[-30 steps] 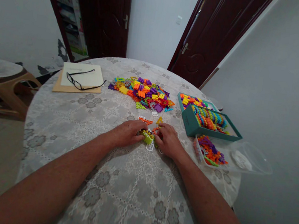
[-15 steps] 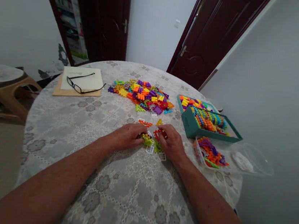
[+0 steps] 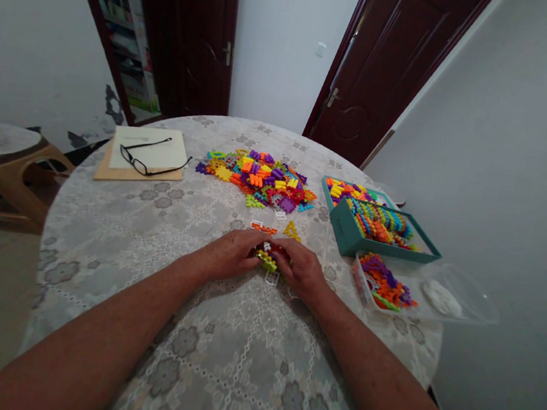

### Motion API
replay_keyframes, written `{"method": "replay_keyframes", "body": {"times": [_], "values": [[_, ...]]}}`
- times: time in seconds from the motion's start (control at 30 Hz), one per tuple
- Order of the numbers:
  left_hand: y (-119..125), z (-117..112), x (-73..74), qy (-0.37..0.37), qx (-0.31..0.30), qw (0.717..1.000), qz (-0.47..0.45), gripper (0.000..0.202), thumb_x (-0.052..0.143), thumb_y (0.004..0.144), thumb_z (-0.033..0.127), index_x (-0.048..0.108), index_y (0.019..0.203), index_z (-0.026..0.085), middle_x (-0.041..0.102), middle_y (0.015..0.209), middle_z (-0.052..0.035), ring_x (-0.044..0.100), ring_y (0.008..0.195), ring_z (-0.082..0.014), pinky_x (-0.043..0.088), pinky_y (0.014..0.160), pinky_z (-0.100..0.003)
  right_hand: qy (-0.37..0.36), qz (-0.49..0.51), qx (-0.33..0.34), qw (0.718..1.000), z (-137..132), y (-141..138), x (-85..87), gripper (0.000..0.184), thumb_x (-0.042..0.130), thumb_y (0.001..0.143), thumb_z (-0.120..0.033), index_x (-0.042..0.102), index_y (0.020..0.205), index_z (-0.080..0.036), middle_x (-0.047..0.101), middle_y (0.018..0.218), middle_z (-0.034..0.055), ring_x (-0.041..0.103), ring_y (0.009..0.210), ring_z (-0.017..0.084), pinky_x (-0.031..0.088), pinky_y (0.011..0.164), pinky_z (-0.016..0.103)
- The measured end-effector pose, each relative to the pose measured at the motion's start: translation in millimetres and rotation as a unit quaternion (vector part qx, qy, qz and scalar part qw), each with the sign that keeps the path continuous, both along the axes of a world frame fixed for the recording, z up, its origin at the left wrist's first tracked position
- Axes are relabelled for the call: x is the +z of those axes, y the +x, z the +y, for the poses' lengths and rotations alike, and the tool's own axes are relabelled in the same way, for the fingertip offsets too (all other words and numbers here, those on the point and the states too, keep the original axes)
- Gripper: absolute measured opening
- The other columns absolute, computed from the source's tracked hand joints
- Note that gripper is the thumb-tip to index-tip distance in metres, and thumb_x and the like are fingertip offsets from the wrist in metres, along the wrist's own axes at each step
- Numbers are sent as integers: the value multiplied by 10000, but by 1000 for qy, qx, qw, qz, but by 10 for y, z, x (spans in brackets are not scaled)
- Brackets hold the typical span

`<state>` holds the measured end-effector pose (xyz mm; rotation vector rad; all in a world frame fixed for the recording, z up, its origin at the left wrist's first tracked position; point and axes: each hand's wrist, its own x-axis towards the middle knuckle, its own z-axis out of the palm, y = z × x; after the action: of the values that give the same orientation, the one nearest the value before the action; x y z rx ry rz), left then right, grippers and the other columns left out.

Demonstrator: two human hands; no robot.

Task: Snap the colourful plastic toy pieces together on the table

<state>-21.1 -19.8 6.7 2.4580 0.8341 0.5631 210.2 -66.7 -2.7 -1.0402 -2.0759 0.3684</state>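
- A wooden stool [image 3: 2, 175] stands off the left edge of the round table [image 3: 114, 239], which wears a lace-patterned cloth.
- Near the far left edge of the table lies a tan folder with a white sheet [image 3: 142, 156] on it, and black glasses [image 3: 152, 158] rest across the sheet, arms unfolded.
- The left hand [image 3: 230, 256] lies on the cloth a little nearer than the table's middle, fingers curled in on a small clump of joined plastic pieces [image 3: 267, 257].
- That clump, yellow-green with red showing, sits between the two hands and touches both; its shape and long axis cannot be told, as the fingers cover most of it.
- A small white piece [image 3: 272, 278] lies on the cloth just near of the clump.
- An orange piece [image 3: 263, 228] and a yellow piece [image 3: 293, 231] lie loose just beyond the hands, between them and a wide heap of coloured pieces [image 3: 259, 180] at the far middle of the table.
- The right hand [image 3: 302, 272] closes on the clump from the other side, fingertips meeting those of the left.
- Towards the right edge stands a teal box [image 3: 350, 231] filled with rows of coloured pieces.
- Just near of it a clear plastic tray [image 3: 460, 311] holds more pieces at its left end and a white round thing [image 3: 441, 297] at its right.
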Motion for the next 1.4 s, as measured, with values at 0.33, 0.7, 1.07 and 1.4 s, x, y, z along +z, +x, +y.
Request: {"method": "replay_keyframes", "body": {"times": [0.33, 0.7, 1.07, 1.4], "values": [[7, -11, 2, -2, -13, 1000, -10, 385, 613, 942, 206, 638, 1321, 272, 731, 1252, -63, 664, 1141, -233, 490, 1004, -370, -26, 44, -4, 999, -90, -19, 97, 282, 573, 968, -199, 689, 1218, -257, 740, 1124, 79, 698, 1036, 230, 584, 928, 398], [-31, -31, 132, 3, 17, 999, 31, 148, 612, 901, 219, 640, 1046, 231, 706, 1027, -63, 625, 918, -227, 453, 818, -332, 40, -53, -149, 987, 268, 325, -151, 343, 580, 1002, -269, 693, 1318, -201, 672, 1394, 167, 577, 1367, 305, 409, 1214, 543], [-82, 16, 138, -6, 44, 998, 50, 129, 630, 878, 228, 642, 1007, 236, 709, 999, -65, 599, 860, -222, 422, 755, -330, -45, -173, -188, 966, 408, 313, -216, 55, 656, 957, -246, 686, 979, -206, 719, 1061, 97, 643, 1073, 262, 476, 1013, 408], [-68, 11, 113, -14, 45, 998, 49, 185, 639, 910, 253, 662, 1093, 231, 717, 1074, -69, 618, 968, -232, 424, 845, -337, -35, -14, -93, 995, 168, 150, 14, 130, 570, 1024, -281, 659, 1096, -219, 735, 1166, 93, 666, 1116, 237, 491, 1004, 366]]}}
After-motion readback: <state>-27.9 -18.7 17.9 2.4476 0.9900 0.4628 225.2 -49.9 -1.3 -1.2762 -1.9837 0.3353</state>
